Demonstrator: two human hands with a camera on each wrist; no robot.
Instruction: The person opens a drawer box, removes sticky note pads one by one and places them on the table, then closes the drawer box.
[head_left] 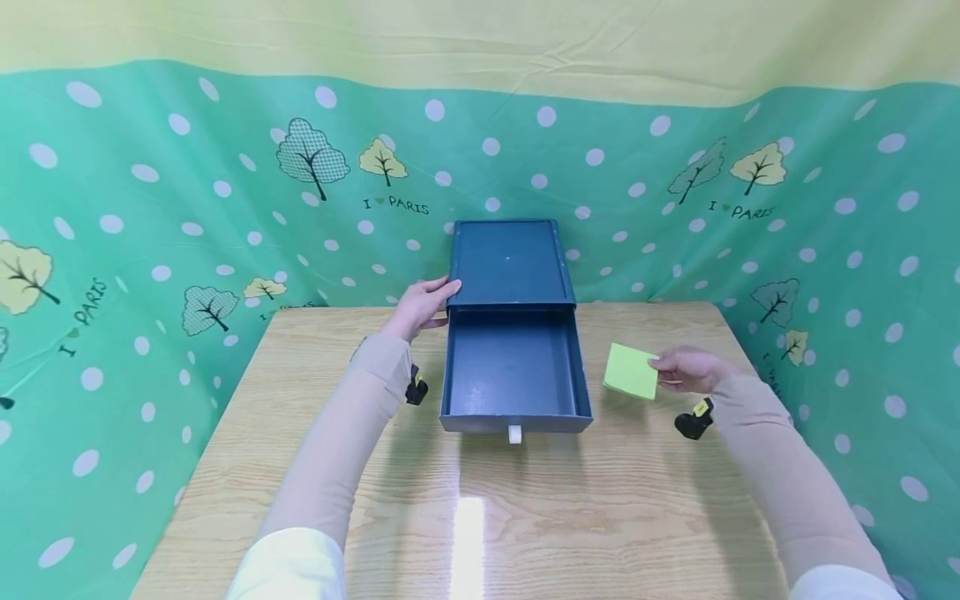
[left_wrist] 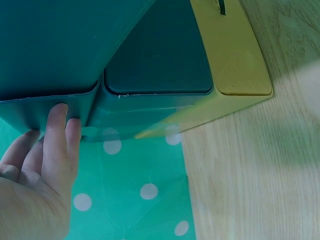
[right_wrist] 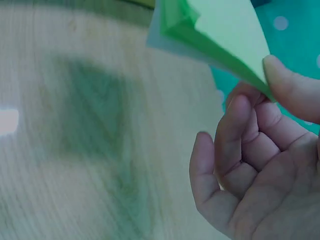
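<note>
A dark blue drawer box (head_left: 510, 260) stands at the back of the table with its drawer (head_left: 513, 367) pulled out toward me; a white pull tab (head_left: 514, 434) sits on the drawer front. My left hand (head_left: 422, 308) rests against the box's left side, thumb by the top edge. In the left wrist view its fairly straight fingers (left_wrist: 57, 132) touch the box wall. To the right of the drawer, my right hand (head_left: 690, 370) pinches a corner of a green sticky note pad (head_left: 630, 371) between thumb and fingers. The pad (right_wrist: 220, 35) is raised over the table, its sheets slightly fanned.
The wood table (head_left: 525, 517) spreads in front of the drawer. A green dotted curtain (head_left: 510, 158) hangs behind and on both sides. Black wrist camera mounts (head_left: 693, 419) show beside both wrists. A yellow panel (left_wrist: 240, 55) adjoins the blue box in the left wrist view.
</note>
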